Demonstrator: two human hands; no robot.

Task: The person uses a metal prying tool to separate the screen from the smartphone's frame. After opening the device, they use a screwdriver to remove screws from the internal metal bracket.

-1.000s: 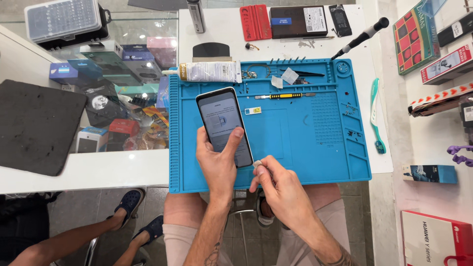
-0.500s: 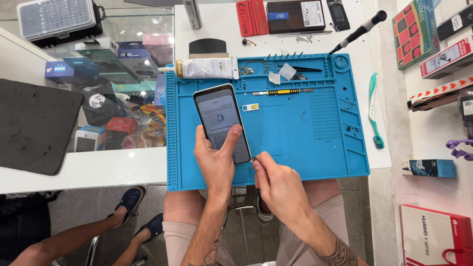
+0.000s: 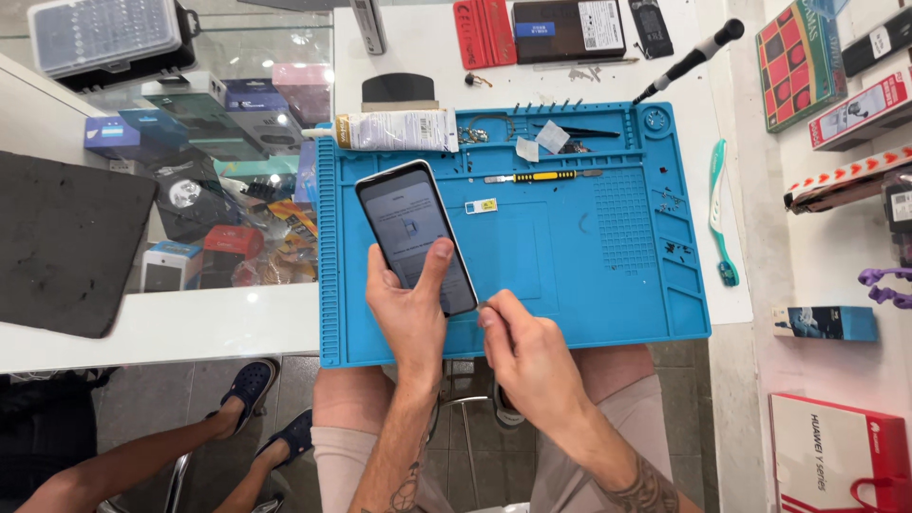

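Glossy slab phone (image 3: 415,235) in left hand (image 3: 410,313), right hand (image 3: 527,353) pinching, perhaps, thin pin

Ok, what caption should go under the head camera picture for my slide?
Left hand holds a lit smartphone over a blue work mat while the right hand works at its lower edge.

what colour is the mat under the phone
Bright blue: the work mat under the phone, seen in the head view.

Left hand (image 3: 410,318) grips smartphone (image 3: 415,236) over blue mat (image 3: 589,285); right hand (image 3: 527,353) pinches its edge.
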